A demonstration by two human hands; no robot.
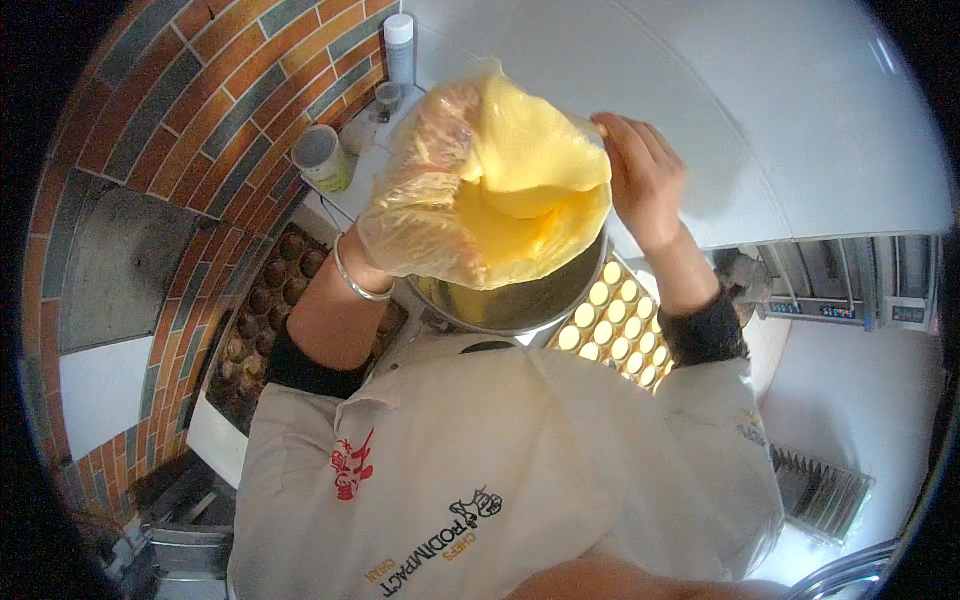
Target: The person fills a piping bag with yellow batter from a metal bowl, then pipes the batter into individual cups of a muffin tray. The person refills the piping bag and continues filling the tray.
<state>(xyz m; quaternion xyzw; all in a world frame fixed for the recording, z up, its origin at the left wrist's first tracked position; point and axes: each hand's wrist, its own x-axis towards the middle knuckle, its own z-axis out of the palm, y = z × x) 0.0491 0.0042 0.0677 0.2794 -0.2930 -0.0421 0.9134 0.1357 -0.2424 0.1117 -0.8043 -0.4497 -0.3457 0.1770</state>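
Note:
A clear plastic bag [540,165], its mouth spread wide, holds smooth yellow batter or cream that coats its inner side. My left hand [435,172] is under the folded-over plastic at the bag's left side, seen blurred through it, with a silver bangle on the wrist. The bag's right edge is pinched between the thumb and fingers of my right hand [645,169]. Below the bag stands a large round metal bowl [517,300], partly hidden by it, with yellowish residue on the inner wall.
Right of the bowl, a tray [615,322] holds rows of pale yellow filled rounds. A dark moulded tray [262,322] lies at left. A cup [319,154] and a white-capped bottle [399,49] stand by the brick-patterned wall. A slotted rack [817,491] is at lower right.

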